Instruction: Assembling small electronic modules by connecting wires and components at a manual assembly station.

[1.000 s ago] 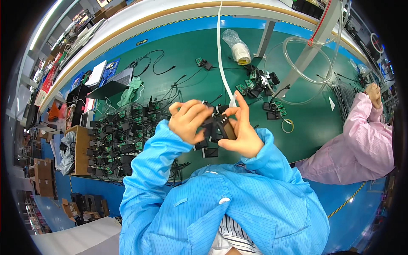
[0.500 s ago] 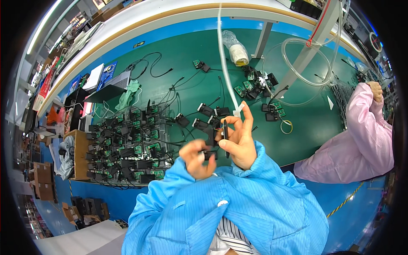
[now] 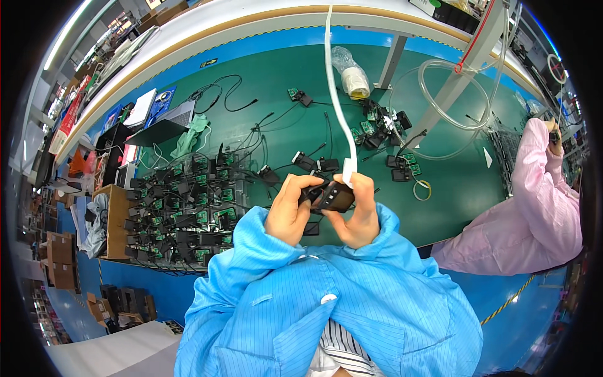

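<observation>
Both hands meet over the near middle of the green table. My right hand (image 3: 357,220) is closed on a small black rectangular device (image 3: 339,198) with a glossy face, thumb below and fingers above. My left hand (image 3: 289,210) pinches a black piece (image 3: 310,192) against the device's left side; whether the two are joined I cannot tell. A white tube (image 3: 339,107) comes down from above and ends in a white tip (image 3: 348,171) at my right index finger. Other black units (image 3: 304,161) with cables lie just beyond my hands.
A clear tray (image 3: 242,188) of many black units with green circuit boards stands on the left. More boards (image 3: 377,125) lie at far right, near a metal post (image 3: 440,103) with coiled clear tubing. A laptop (image 3: 166,125) sits far left. A co-worker's pink sleeve (image 3: 527,182) is at right.
My left hand, blurred and apart before, has come up to the device. The black piece in my right hand has turned from edge-on to show its glossy face. The co-worker's arm has shifted.
</observation>
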`<state>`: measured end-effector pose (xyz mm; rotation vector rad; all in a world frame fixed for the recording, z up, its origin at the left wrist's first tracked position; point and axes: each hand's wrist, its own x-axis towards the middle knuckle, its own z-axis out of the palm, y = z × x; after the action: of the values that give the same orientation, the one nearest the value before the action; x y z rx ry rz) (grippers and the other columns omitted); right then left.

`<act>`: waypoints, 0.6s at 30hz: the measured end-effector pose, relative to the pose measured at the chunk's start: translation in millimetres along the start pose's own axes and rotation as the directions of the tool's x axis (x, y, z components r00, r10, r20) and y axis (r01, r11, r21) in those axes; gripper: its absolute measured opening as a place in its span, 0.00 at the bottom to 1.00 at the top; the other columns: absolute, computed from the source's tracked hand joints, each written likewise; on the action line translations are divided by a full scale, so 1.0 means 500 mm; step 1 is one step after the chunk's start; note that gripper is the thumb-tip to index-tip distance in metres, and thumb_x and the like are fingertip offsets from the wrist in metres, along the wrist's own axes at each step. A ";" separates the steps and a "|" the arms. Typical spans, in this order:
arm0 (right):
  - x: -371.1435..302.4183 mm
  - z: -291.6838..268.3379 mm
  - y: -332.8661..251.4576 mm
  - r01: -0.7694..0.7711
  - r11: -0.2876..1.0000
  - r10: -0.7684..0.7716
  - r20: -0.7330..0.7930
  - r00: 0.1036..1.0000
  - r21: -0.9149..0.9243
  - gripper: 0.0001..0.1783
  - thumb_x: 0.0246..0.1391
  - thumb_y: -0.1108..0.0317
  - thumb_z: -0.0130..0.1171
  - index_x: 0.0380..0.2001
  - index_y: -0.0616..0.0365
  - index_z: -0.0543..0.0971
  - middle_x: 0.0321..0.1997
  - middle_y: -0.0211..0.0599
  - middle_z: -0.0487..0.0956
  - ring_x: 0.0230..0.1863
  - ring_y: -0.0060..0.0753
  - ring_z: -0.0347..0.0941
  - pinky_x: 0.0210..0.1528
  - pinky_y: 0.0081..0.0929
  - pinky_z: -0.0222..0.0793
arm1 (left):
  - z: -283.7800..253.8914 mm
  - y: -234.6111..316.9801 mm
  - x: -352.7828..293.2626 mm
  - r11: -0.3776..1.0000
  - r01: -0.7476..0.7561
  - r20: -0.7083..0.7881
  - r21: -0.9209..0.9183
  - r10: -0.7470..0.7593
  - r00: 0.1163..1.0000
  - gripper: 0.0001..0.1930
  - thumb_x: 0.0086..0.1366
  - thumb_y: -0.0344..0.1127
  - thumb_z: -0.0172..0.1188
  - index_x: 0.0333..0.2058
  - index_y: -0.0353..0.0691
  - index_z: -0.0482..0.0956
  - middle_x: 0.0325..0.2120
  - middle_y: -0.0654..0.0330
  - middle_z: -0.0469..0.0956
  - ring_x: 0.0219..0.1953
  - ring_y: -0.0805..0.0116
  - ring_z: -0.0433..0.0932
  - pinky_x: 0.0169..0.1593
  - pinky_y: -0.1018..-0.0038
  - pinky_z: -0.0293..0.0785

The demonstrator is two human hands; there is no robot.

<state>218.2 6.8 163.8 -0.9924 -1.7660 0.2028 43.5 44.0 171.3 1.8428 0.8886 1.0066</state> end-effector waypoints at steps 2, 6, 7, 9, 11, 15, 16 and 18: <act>-0.010 0.013 -0.006 0.022 0.993 -0.014 -0.070 0.997 0.115 0.58 0.34 0.85 0.64 0.68 0.43 0.49 0.55 0.49 0.65 0.43 0.43 0.71 0.41 0.34 0.73 | 0.006 0.027 0.006 0.998 -0.055 -0.060 -0.009 0.054 0.997 0.22 0.47 0.15 0.55 0.43 0.41 0.71 0.42 0.53 0.71 0.40 0.61 0.72 0.44 0.70 0.71; -0.023 0.034 -0.027 0.118 0.889 0.018 -0.291 0.956 0.442 0.49 0.32 0.87 0.63 0.63 0.52 0.61 0.57 0.49 0.66 0.46 0.41 0.71 0.46 0.33 0.72 | 0.020 0.051 0.016 0.977 -0.213 -0.223 0.003 0.208 0.952 0.18 0.47 0.15 0.55 0.38 0.40 0.71 0.39 0.53 0.71 0.37 0.63 0.71 0.41 0.73 0.69; -0.022 0.029 -0.033 0.057 0.908 0.052 -0.248 0.967 0.415 0.50 0.33 0.86 0.64 0.63 0.50 0.60 0.57 0.51 0.66 0.47 0.42 0.71 0.47 0.34 0.72 | 0.020 0.049 0.017 0.973 -0.231 -0.237 0.013 0.228 0.944 0.17 0.47 0.15 0.55 0.37 0.39 0.71 0.39 0.53 0.71 0.37 0.63 0.71 0.41 0.73 0.69; -0.018 0.015 -0.045 -0.061 0.935 0.126 -0.166 0.978 0.350 0.51 0.34 0.86 0.65 0.64 0.46 0.60 0.57 0.53 0.65 0.48 0.44 0.71 0.47 0.34 0.72 | 0.021 0.044 0.017 0.963 -0.268 -0.263 0.034 0.267 0.927 0.17 0.47 0.15 0.55 0.36 0.39 0.71 0.38 0.53 0.71 0.37 0.63 0.71 0.40 0.73 0.70; -0.018 0.008 -0.044 -0.119 0.943 0.166 -0.130 0.978 0.312 0.52 0.34 0.85 0.66 0.65 0.44 0.59 0.58 0.55 0.65 0.48 0.46 0.71 0.48 0.35 0.72 | 0.023 0.041 0.018 0.957 -0.288 -0.272 0.045 0.289 0.918 0.16 0.47 0.15 0.56 0.36 0.39 0.71 0.38 0.53 0.71 0.37 0.64 0.71 0.40 0.73 0.70; -0.020 -0.006 -0.022 0.245 0.928 -0.233 -0.073 0.970 0.280 0.50 0.38 0.85 0.66 0.65 0.42 0.59 0.62 0.58 0.64 0.54 0.51 0.71 0.50 0.38 0.72 | 0.026 0.033 0.021 0.956 -0.291 -0.330 0.040 0.287 0.899 0.15 0.48 0.16 0.57 0.34 0.38 0.71 0.38 0.53 0.71 0.36 0.63 0.71 0.39 0.72 0.70; -0.019 -0.009 -0.019 0.242 0.928 -0.230 -0.076 0.970 0.283 0.50 0.38 0.85 0.66 0.65 0.42 0.59 0.62 0.58 0.64 0.54 0.51 0.71 0.50 0.38 0.72 | 0.028 0.032 0.020 0.957 -0.288 -0.328 0.042 0.285 0.901 0.15 0.48 0.16 0.57 0.34 0.38 0.71 0.38 0.53 0.71 0.36 0.63 0.71 0.39 0.72 0.70; -0.014 -0.018 -0.017 0.238 0.952 -0.245 0.013 0.969 0.192 0.52 0.38 0.84 0.67 0.66 0.40 0.58 0.64 0.60 0.62 0.57 0.54 0.70 0.51 0.39 0.72 | 0.035 0.033 0.017 0.965 -0.260 -0.346 0.022 0.251 0.904 0.14 0.48 0.17 0.57 0.34 0.38 0.71 0.37 0.53 0.72 0.35 0.63 0.72 0.39 0.72 0.70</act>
<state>222.3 -6.4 167.5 -0.6332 -1.8458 0.2296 65.9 39.0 182.8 1.8225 0.8432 1.5372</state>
